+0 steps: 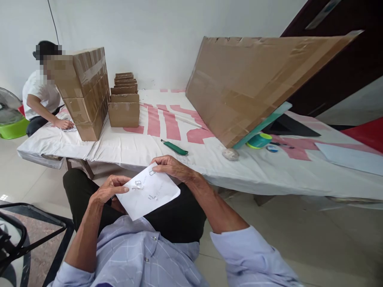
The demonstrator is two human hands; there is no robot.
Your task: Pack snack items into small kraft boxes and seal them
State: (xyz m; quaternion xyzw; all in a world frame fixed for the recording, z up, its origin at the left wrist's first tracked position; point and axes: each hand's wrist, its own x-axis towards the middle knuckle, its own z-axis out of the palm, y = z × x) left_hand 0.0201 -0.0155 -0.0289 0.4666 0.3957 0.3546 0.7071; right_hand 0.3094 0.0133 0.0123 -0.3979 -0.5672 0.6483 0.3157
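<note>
A white sheet of paper [163, 187] with small drawn or printed marks is held above my lap. My left hand [110, 189] pinches its left edge, thumb on top. At the upper edge, my right hand [172, 166] grips the sheet between thumb and fingers. What lies under the sheet is hidden. Just beyond my hands, a green utility knife [175, 148] rests on the cloth-covered table [131, 143].
Stacked cardboard boxes [89, 91] and a row of upright cardboard pieces [124, 113] stand left. A large cardboard panel [245, 83] leans at right, near a tape roll [259, 140] and a round beige lump [230, 154]. A person [44, 93] sits far left.
</note>
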